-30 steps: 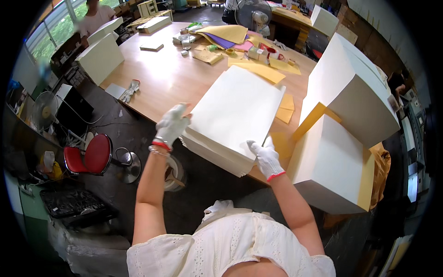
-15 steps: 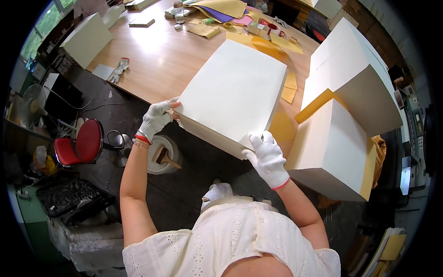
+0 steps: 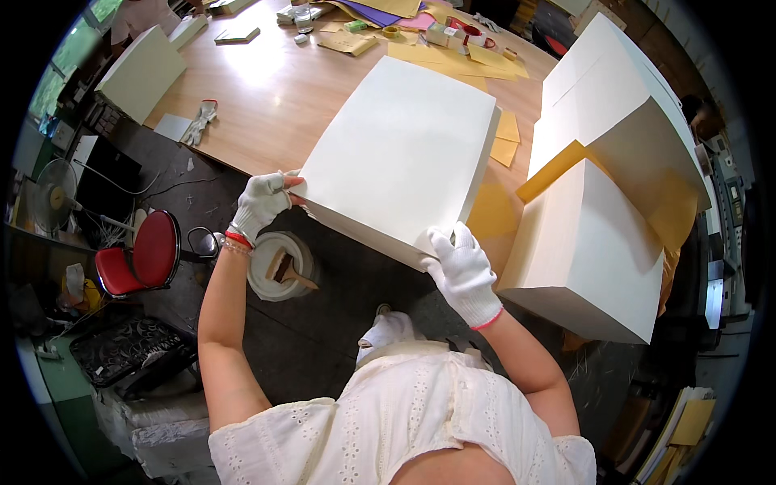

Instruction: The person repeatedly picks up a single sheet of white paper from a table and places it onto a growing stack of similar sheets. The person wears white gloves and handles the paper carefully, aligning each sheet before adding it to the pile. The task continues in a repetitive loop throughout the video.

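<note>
A thick stack of white paper (image 3: 396,153) lies at the front of the wooden table, its near edge jutting over the table edge. My left hand (image 3: 265,200), in a white fingerless glove, grips the stack's near left corner, fingertips bare against its side. At the near right corner my right hand (image 3: 462,271), in a white glove with a red cuff trim, pinches the stack's edge. Parts of the fingers of both hands are hidden behind the paper. To the right stands another tall paper block (image 3: 586,242) with a yellow sheet (image 3: 566,170) at its back.
Larger white stacks (image 3: 606,105) rise at the far right. Yellow envelopes (image 3: 453,56), tape rolls and purple sheets crowd the table's far side. A spare glove (image 3: 200,123) lies at the left edge. Below are a white bucket with a brush (image 3: 283,271) and a red chair (image 3: 153,250).
Both hands and the paper stack have shifted slightly left in view. The grip on both near corners stays the same.
</note>
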{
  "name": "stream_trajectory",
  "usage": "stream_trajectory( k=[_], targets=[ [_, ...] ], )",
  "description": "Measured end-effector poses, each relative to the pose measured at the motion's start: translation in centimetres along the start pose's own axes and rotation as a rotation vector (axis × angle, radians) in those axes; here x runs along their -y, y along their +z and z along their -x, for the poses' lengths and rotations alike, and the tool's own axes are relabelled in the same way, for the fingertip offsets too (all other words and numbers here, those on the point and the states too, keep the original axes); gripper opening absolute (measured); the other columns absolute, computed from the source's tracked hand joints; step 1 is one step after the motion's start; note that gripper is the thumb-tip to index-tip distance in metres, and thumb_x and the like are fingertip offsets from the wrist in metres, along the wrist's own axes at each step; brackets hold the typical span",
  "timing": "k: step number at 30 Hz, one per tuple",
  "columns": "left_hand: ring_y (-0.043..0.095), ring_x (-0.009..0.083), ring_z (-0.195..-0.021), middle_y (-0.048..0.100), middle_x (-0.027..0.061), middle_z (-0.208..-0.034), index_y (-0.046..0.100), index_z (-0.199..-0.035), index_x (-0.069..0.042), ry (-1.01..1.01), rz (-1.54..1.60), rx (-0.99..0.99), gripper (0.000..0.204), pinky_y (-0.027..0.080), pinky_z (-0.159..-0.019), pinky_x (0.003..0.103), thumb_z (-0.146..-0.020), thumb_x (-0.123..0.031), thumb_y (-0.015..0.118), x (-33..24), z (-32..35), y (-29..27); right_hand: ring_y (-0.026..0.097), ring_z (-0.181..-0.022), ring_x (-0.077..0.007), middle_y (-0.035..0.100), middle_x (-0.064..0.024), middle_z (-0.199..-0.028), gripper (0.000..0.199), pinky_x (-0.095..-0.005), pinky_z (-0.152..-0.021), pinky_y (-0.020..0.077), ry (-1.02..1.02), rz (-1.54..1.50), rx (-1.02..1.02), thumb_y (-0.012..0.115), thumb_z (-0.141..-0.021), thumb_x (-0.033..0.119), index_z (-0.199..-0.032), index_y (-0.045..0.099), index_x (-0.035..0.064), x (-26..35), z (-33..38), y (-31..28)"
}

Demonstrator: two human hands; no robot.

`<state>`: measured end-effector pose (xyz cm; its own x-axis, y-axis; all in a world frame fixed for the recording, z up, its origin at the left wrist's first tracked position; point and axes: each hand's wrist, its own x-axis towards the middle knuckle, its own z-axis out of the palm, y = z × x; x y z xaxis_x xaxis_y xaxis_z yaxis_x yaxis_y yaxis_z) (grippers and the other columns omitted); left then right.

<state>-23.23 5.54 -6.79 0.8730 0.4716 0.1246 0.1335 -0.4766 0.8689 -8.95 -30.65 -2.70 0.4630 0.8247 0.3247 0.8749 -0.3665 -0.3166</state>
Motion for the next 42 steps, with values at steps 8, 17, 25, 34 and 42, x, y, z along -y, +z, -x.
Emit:
stream_trajectory(
  k=[8,17,25,34,42],
  targets=[
    [0.066,0.0187,-0.098,0.07,0.0111,-0.109,0.07,-0.106,-0.002,-0.114,0.011,-0.019,0.037,0.054,-0.085,0.029,-0.07,0.005,0.076,0.4,-0.1,-0.1,0.055,-0.077,-0.031,0.047,-0.0157,-0.096,0.048,-0.0425,-0.062,0.0469,-0.033,-0.002,-0.026,0.076,-0.076,0.02,-0.115,0.051,0.0101,-0.4,0.3,0.8],
    [0.048,0.0277,-0.13,0.06,0.0084,-0.128,0.062,-0.111,-0.006,0.462,-0.896,-0.011,0.048,0.031,-0.113,0.049,-0.064,-0.003,0.067,-6.1,2.5,2.8,0.06,-0.069,-0.0247,0.057,-0.021,-0.104,0.041,-0.0326,-0.049,0.0502,-0.095,0.368,-0.257,0.068,-0.08,0.018,-0.116,0.05,0.0094,-0.2,2.1,2.8],
    [0.041,0.0387,-0.133,0.047,0.0197,-0.14,0.055,-0.125,-0.002,0.489,-0.969,0.211,0.066,0.028,-0.114,0.05,-0.06,-0.003,0.063,-8.9,2.7,3.7,0.063,-0.08,-0.0263,0.049,-0.0306,-0.126,0.049,-0.0318,-0.056,0.0528,-0.027,0.225,-0.265,0.057,-0.085,0.014,-0.131,0.046,0.0059,-0.1,3.9,4.1],
    [0.062,0.0332,-0.109,0.064,0.0147,-0.119,0.064,-0.111,-0.002,0.554,-0.381,0.433,0.034,0.049,-0.094,0.037,-0.077,0.001,0.067,-26.6,1.3,19.3,0.059,-0.105,-0.0384,0.052,-0.0206,-0.125,0.067,-0.0443,-0.085,0.0504,0.075,-0.532,0.016,0.062,-0.087,0.024,-0.145,0.033,0.0066,-3.1,12.7,-0.7],
    [0.06,0.035,-0.108,0.062,0.0134,-0.121,0.062,-0.097,-0.003,1.07,-0.253,0.649,0.027,0.051,-0.088,0.04,-0.076,-0.014,0.075,-41.6,4.0,44.4,0.065,-0.098,-0.0223,0.061,-0.0166,-0.125,0.058,-0.0338,-0.089,0.0495,0.674,-0.716,0.055,0.061,-0.09,0.031,-0.138,0.044,0.0025,-13.0,27.1,-7.8]
  ],
)
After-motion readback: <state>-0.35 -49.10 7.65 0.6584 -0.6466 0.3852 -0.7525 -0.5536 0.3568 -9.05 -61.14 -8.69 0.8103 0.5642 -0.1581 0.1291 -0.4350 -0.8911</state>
